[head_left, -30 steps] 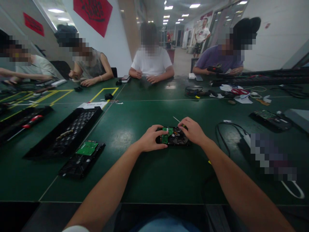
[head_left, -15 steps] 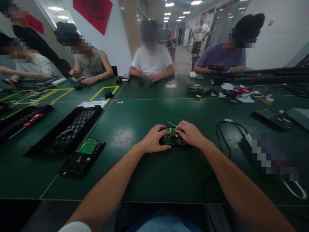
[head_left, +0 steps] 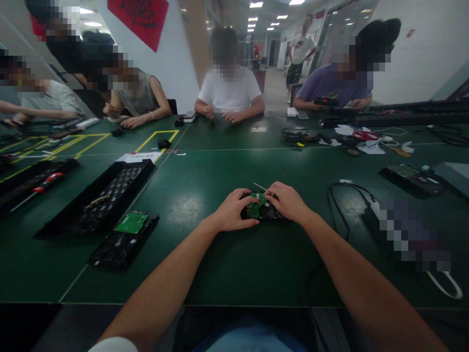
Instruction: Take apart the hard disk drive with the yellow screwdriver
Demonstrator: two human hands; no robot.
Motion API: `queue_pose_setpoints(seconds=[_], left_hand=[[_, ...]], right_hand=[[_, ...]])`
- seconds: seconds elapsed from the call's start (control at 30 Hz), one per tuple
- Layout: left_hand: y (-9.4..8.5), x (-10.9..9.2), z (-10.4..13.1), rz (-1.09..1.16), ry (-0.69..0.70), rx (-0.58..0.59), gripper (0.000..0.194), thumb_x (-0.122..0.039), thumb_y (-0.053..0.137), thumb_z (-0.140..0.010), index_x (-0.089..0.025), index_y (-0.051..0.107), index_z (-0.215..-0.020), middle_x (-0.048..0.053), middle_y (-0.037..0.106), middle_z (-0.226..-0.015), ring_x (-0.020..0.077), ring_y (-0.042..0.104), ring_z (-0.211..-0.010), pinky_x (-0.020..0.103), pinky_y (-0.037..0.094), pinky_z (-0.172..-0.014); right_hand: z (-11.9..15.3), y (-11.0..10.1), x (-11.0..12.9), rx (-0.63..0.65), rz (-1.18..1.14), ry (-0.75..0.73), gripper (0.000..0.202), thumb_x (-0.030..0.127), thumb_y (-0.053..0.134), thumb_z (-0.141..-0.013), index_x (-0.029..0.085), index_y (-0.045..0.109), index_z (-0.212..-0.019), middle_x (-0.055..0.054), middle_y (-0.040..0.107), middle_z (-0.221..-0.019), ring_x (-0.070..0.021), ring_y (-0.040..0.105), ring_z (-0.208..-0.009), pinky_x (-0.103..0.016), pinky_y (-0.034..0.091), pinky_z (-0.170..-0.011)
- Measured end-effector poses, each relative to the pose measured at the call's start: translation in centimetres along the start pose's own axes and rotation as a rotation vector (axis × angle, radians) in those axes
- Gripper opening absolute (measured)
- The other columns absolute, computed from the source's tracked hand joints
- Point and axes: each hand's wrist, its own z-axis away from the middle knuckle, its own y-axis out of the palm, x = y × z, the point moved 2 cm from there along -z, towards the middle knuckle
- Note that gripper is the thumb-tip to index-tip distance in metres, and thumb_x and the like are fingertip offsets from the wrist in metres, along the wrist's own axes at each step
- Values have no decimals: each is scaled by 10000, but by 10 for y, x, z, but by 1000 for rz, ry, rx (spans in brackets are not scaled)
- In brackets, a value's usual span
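A black hard drive with a green circuit board (head_left: 254, 211) lies on the green table in front of me. My left hand (head_left: 236, 211) grips its left end, thumb along the near edge and fingers over the board. Over the right part of the drive, my right hand (head_left: 287, 199) is closed in a pinch. From its fingers a slim tool with a thin metal shaft (head_left: 260, 187) sticks out to the upper left, with a bit of yellow showing by the fingers. Its exact kind and much of the drive's right side are hidden.
Left of my arms lies another hard drive (head_left: 126, 237), beside a long black tray (head_left: 54, 227). A red-handled screwdriver (head_left: 49, 182) rests further left. To the right are a black cable (head_left: 331, 195) and another drive (head_left: 412, 178). Several people sit across the table.
Both hands keep nearly the same hold on the drive and the slim tool. At the far left, a standing person has moved rightward, behind a seated one. My view has shifted slightly.
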Motion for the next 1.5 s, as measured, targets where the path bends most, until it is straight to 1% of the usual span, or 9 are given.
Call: queue_pose_setpoints(seconds=[0.3,0.43,0.5,0.67,0.9,1.03,1.2,1.37,1.5], left_hand=[[1,1,0,16,-1,1,725,-590,761,-798,-276,567,-1422,148,480,-1460,367,476,-1355,560,430,-1127],[0,0,0,23,-12,-2,737,-587,770,-792,-284,561,-1431,144,477,-1469,367,483,-1352,562,436,-1124],[0,0,1,18,-8,-5,750,-588,769,-793,-278,553,-1442,144,477,-1469,360,484,-1355,550,433,-1133],[1,0,2,-3,-17,-1,766,-604,752,-807,-278,535,-1465,143,470,-1485,356,468,-1379,548,411,-1154],[2,1,3,0,-38,7,771,-626,740,-810,-285,534,-1470,140,463,-1499,360,453,-1398,554,400,-1163],[1,-1,3,4,-49,10,769,-629,738,-810,-285,536,-1467,142,441,-1527,366,434,-1419,566,389,-1170],[1,-2,2,9,-41,5,762,-629,726,-827,-286,524,-1477,140,417,-1570,368,414,-1446,568,371,-1185],[4,1,1,10,-40,1,771,-645,705,-841,-272,515,-1489,147,421,-1574,364,430,-1440,565,388,-1177],[4,1,1,27,-39,2,790,-649,712,-835,-285,500,-1503,145,417,-1581,372,430,-1444,588,395,-1169]], right_hand=[[2,-1,0,-51,-20,-2,174,246,544,-998,201,712,-981,-91,678,-1070,-217,647,-932,-365,508,-840],[5,-5,-5,-207,-35,73,172,210,550,-937,204,627,-1091,-101,631,-1117,-242,632,-968,-395,520,-866],[5,-7,-10,-312,-37,160,309,162,581,-845,195,557,-1151,-119,577,-1162,-250,622,-962,-406,532,-849],[6,-10,-20,-434,-34,278,397,123,571,-744,197,502,-1128,-143,516,-1191,-253,615,-925,-416,549,-804],[6,-15,-27,-552,-89,235,259,233,606,-874,228,586,-1132,-90,716,-1055,-283,693,-969,-463,538,-903],[6,-21,-26,-669,-35,151,139,302,624,-903,222,642,-1015,-127,719,-1147,-305,667,-1106,-491,508,-995],[7,-21,-21,-672,-98,115,303,269,587,-932,215,578,-1230,-136,708,-1214,-291,670,-1132,-483,526,-988],[10,-20,-15,-705,-253,225,559,450,619,-962,230,368,-1411,-88,724,-1059,-244,714,-840,-415,589,-789],[11,-22,-7,-688,-277,176,563,491,538,-1009,240,329,-1468,-124,679,-1169,-244,727,-864,-396,605,-763]])
